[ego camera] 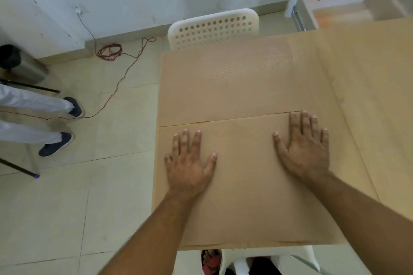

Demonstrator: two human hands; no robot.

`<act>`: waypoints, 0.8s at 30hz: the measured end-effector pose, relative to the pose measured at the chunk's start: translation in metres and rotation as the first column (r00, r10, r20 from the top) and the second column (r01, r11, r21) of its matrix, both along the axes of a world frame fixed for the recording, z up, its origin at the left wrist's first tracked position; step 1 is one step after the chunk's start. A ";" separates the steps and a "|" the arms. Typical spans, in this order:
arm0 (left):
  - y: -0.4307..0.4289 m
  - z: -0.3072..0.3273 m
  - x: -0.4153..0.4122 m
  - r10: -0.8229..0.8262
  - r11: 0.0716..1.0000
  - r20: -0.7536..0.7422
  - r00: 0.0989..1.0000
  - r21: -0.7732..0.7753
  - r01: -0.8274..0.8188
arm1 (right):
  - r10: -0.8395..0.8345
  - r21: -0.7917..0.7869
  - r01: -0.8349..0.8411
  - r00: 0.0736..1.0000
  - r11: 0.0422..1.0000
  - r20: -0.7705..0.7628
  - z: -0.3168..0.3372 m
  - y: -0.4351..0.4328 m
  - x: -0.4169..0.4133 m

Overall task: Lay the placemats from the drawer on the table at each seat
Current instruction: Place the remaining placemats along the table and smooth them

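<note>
A tan placemat (248,196) lies flat at the near end of the table (380,118). My left hand (190,163) and my right hand (306,145) both rest palm down on it, fingers spread, holding nothing. A second tan placemat (228,87) lies just beyond, its near edge meeting the first along a thin seam. A third tan sheet (368,69) covers the table to the right. The white drawer (348,0) stands pulled out at the back right, with something tan and blurred inside.
A white perforated chair (214,28) stands at the table's far end, another white chair (268,259) at the near end by my foot. A person's legs (35,116), a red cord (109,51) and black tripod legs (20,167) occupy the floor at left.
</note>
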State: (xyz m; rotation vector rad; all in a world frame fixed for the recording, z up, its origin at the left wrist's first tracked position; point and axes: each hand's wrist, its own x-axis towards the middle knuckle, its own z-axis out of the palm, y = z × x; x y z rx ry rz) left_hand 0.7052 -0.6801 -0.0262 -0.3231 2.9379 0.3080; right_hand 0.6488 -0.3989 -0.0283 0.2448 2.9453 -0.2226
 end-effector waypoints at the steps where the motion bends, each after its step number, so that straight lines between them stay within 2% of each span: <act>1: 0.001 0.000 0.000 0.002 1.000 -0.007 1.000 -0.001 -0.002 | -0.010 0.003 0.010 1.000 1.000 0.008 0.001 0.009 -0.001; 6: 0.003 0.000 -0.001 0.007 1.000 -0.020 1.000 -0.003 -0.007 | 0.035 -0.017 -0.035 0.999 0.999 0.002 0.011 -0.005 0.000; 10: 0.003 -0.001 -0.001 0.005 1.000 -0.022 1.000 0.008 -0.005 | 0.275 -0.132 -0.279 0.960 0.951 -0.051 0.015 -0.078 0.023; 13: -0.001 -0.001 0.000 -0.024 0.999 -0.017 1.000 0.023 0.025 | 0.359 -0.197 -0.355 0.933 0.914 -0.012 0.011 -0.128 0.039; 19: -0.032 -0.001 0.026 -0.089 0.996 -0.017 0.996 0.019 0.090 | 0.353 -0.081 -0.355 0.935 0.931 -0.033 -0.006 -0.143 0.047; 24: -0.034 -0.005 0.107 -0.069 0.998 -0.028 0.997 0.012 0.069 | 0.358 -0.064 -0.360 0.933 0.931 -0.044 -0.006 -0.145 0.048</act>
